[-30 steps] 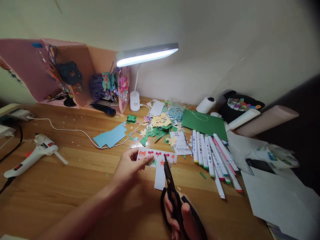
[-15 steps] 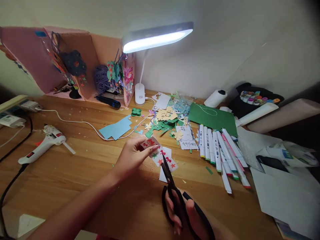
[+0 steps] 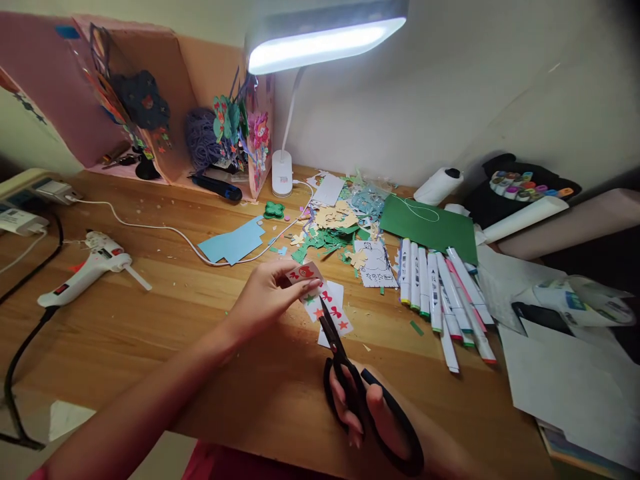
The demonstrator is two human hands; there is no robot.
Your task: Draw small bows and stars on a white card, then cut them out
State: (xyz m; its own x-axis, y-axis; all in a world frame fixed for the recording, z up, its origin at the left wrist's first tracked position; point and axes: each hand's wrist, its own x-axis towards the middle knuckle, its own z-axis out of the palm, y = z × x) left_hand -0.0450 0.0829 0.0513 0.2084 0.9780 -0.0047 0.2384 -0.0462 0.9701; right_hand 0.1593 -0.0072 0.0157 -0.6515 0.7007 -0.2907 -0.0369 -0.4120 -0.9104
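My left hand (image 3: 267,293) pinches a small white paper strip (image 3: 327,303) printed or drawn with red bows, stars and a red figure. My right hand (image 3: 363,407) has its fingers through the loops of black scissors (image 3: 335,347). The scissors' blades lie at the strip, slightly apart, close to a red bow and an orange star. Beneath the strip, a blank piece of white paper (image 3: 324,339) rests on the wooden table.
Paper scraps (image 3: 335,227) are heaped beyond my hands. Several markers (image 3: 440,293) lie at right beside green card (image 3: 430,230). Light blue paper (image 3: 233,243) and a glue gun (image 3: 87,270) with its cord are at left. A lit lamp (image 3: 327,43) overhangs the table.
The view has tilted down a little, showing more of the table's front edge. The scissors' blades have come closer together on the strip, and my left hand still grips it.
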